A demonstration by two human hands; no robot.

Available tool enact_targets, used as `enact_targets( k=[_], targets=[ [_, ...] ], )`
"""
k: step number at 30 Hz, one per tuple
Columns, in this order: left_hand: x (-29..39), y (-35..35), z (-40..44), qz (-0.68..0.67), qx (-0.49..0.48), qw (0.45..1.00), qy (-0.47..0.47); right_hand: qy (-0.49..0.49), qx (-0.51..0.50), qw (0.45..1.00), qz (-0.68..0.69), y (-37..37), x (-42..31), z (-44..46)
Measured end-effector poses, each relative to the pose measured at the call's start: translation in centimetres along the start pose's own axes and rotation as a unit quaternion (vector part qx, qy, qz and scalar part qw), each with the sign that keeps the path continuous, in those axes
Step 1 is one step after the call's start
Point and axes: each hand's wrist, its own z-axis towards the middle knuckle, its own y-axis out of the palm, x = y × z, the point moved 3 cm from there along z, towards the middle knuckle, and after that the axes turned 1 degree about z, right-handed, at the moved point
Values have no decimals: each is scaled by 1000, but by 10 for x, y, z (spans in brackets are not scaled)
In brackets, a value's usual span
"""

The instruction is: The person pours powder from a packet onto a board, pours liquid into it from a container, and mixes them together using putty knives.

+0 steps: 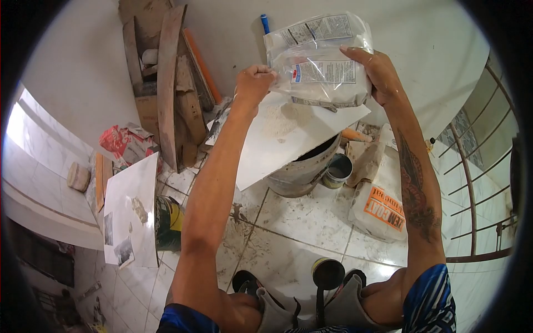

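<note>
Held up over the work spot is a clear plastic bag of white powder point(325, 72) with printed text panels, tilted toward the left. My left hand point(255, 86) pinches its left corner, fingers closed. On the right side, my right hand point(375, 75) grips the bag with the thumb on top; the fingers beneath are partly hidden. Below the bag lies a white board point(258, 161) with a small patch of loose pale powder point(286, 119) on it. The board rests across a grey, stained bucket point(294, 180).
A small can point(337, 169) stands beside the bucket, near an orange-labelled sack point(377, 213). Another can point(327, 272) is by my feet. At left are a smeared white panel point(130, 216), a green tin point(168, 222) and leaning wooden planks point(169, 89). A metal grille point(469, 177) borders the right.
</note>
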Motion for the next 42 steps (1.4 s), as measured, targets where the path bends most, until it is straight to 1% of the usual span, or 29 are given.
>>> enact_targets(
  k=[2,5,8,11,14,15,16,19,20,23,26,29,31,32,33,34,35,36,37,38,39,40,41,42],
  targets=[
    [-4,0,5,-4,-4,1000,2,-7,0,1000,8,3,-3,-5],
    [0,-2,6,-12,-35,999,-25,3,-4,999,51,-2,9,1],
    [13,-4,3,24,-18,999,-18,44,-2,990,137,-8,26,0],
    [15,0,20,43,-2,998,50,62,-8,972,227,-13,46,-12],
    [62,11,21,164,-32,982,90,54,4,938,342,-18,73,-17],
    [76,16,29,218,-38,967,123,52,6,924,380,-20,84,-15],
    [91,24,42,271,-44,949,155,66,-25,910,409,-19,89,-16],
    [150,55,48,399,-66,883,238,89,-2,858,506,-8,93,-29],
    [169,66,45,436,-73,858,262,114,7,837,535,-1,94,-28],
    [193,91,72,428,-26,807,407,115,-17,826,552,19,89,-34],
    [238,95,51,466,-59,764,443,99,-117,822,549,41,76,-37],
    [274,76,31,503,-105,727,456,158,-197,791,558,52,66,-39],
    [296,60,-1,541,-83,717,431,142,-249,828,481,50,58,-42],
    [303,50,-16,548,-74,724,413,129,-283,846,432,43,58,-40],
    [308,42,-34,553,-67,731,393,119,-315,861,382,35,60,-38],
    [313,39,-64,534,-78,759,364,117,-327,872,345,22,65,-34],
    [315,34,-81,528,-83,768,353,96,-379,881,264,3,62,-33],
    [317,29,-99,522,-88,776,342,44,-437,875,202,-20,47,-36],
    [315,23,-108,529,-92,767,351,-7,-477,868,137,-39,46,-30],
    [310,19,-114,535,-99,758,360,-37,-497,860,111,-59,47,-25],
    [304,19,-124,534,-105,757,361,-22,-477,873,97,-75,39,-29],
    [298,19,-134,533,-112,757,361,-30,-468,883,30,-90,30,-29],
    [292,23,-147,527,-122,766,348,-28,-454,891,15,-104,23,-26],
    [284,26,-158,517,-135,777,333,-55,-409,911,7,-112,17,-29]
  ],
)
